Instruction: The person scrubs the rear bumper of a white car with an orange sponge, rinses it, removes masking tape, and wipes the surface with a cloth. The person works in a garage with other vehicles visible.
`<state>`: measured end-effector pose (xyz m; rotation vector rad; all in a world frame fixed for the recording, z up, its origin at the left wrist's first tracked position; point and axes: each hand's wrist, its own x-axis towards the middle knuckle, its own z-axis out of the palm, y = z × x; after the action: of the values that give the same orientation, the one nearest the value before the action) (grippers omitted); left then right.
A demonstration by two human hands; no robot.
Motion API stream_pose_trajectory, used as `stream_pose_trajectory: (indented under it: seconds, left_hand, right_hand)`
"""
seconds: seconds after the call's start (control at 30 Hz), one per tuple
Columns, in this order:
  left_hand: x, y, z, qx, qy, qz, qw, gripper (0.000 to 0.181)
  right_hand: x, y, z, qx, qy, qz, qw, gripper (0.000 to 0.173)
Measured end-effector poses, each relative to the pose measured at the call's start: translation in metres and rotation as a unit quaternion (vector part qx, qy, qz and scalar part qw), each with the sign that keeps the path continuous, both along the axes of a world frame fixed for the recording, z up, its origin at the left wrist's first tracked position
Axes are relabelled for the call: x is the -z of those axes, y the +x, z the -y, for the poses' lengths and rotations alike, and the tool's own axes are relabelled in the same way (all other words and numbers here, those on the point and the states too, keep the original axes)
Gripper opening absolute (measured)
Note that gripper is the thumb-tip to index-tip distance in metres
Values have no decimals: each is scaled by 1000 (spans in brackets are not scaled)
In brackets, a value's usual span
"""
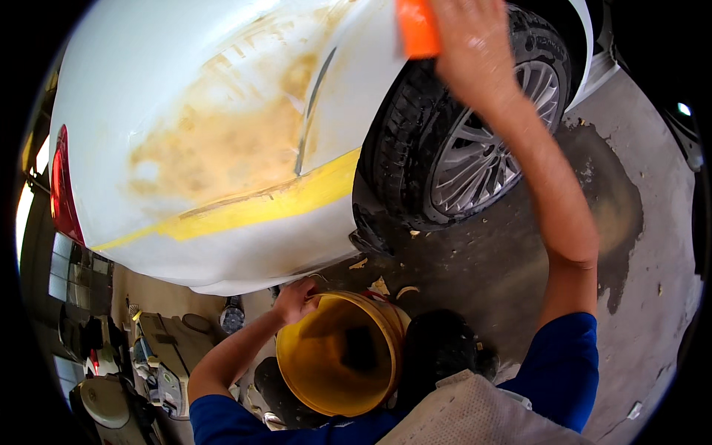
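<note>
At the top of the view my right hand [473, 50] holds an orange block [419, 28], blurred, against or just over the white car body panel [356, 72] above the wheel arch. Across the panel spreads a tan, sanded-looking patch of filler [222, 144] with a dark streak. Yellow tape [267, 206] runs along its lower edge. My left hand [297, 300] grips the rim of a yellow bucket [334, 356], which is tilted with its mouth towards me. Something dark shows inside the bucket; what it is cannot be told.
The car's wheel [484, 150] with its black tyre stands right of the panel. The concrete floor [656, 183] has a wet patch and scattered scraps. A red tail light [65, 189] is at the left. Car parts and clutter [172, 350] lie at lower left.
</note>
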<state>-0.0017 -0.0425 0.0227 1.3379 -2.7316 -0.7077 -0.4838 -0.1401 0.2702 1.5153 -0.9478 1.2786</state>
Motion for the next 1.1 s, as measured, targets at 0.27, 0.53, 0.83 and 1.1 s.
stream_pose_trajectory:
  seconds: [0.27,0.53,0.83,1.1]
  left_hand:
    - [-2,10,-6,-6,-21,23,999,32]
    - [-4,13,-6,5,-17,-1,1000,32]
    - [-16,4,-11,-5,2,15,1000,30]
    - [-12,11,-8,-10,0,7,1000,30]
  right_hand:
    - [8,-18,-39,-3,95,-49,994,65]
    - [8,-33,-40,-3,120,-22,992,66]
    - [6,-45,-50,-4,154,7,988,68]
    - [-7,113,-47,-22,40,-124,991,66]
